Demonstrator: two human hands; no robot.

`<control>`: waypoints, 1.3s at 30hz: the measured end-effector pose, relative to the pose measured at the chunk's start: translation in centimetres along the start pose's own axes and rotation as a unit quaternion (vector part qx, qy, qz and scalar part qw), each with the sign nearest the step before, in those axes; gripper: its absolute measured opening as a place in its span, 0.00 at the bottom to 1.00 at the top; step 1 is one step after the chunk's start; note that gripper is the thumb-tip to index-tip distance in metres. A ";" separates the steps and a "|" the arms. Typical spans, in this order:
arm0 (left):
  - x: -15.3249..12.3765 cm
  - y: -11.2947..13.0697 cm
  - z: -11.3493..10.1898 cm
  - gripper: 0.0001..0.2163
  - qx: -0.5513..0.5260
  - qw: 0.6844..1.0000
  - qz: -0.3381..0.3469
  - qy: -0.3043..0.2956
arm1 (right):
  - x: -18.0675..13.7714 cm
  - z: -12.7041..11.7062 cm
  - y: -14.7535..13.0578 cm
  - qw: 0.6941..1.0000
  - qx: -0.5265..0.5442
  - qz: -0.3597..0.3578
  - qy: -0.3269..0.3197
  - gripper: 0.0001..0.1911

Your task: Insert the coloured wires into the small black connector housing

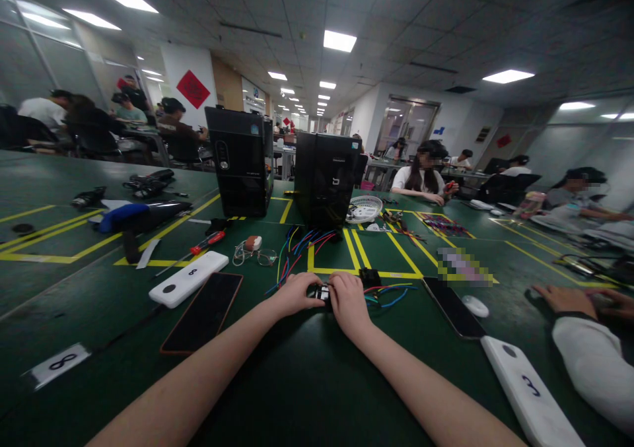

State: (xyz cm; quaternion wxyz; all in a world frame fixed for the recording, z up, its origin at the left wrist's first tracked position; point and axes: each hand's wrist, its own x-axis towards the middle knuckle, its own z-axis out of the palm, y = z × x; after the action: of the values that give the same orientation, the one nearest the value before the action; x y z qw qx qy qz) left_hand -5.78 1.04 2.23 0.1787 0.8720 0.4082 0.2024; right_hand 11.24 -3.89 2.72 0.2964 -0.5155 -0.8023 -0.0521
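Note:
Both hands meet over the green table at the middle of the head view. The fingers of my left hand [300, 294] and my right hand [348, 303] are curled round a small black part with a white or silvery face [323, 292]; its kind is too small to make out. Loose coloured wires [393, 293] lie just right of my right hand, near a small black block [369, 276]. Beyond my left hand, a bundle of blue, red and yellow wires [297, 252] runs toward a black computer tower [321, 179].
On the left are a white power bank [189, 279], a phone [203, 313], a screwdriver [208, 241] and glasses [265, 256]. Another black tower [240, 170] stands behind. On the right lie a phone [453, 305], a white power bank [532, 387] and a neighbour's hand [567, 300].

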 end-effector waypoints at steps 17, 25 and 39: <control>0.1 -0.5 0.1 0.17 -0.019 1.000 0.015 0.002 | -0.2 -1.3 3.3 0.996 0.037 -0.052 -0.060 0.05; 0.1 -0.5 0.1 0.17 -0.021 1.000 0.007 0.004 | -0.5 -0.1 3.5 0.990 -0.057 -0.111 -0.066 0.10; 0.2 -0.3 0.2 0.16 -0.024 1.000 0.013 0.001 | -1.0 0.4 3.1 0.998 0.008 -0.064 -0.014 0.09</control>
State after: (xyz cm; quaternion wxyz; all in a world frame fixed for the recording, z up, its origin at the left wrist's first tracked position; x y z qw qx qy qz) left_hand -5.80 1.33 1.93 0.1966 0.8726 0.3919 0.2153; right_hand 14.02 -3.14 1.19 0.2853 -0.4612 -0.8382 -0.0568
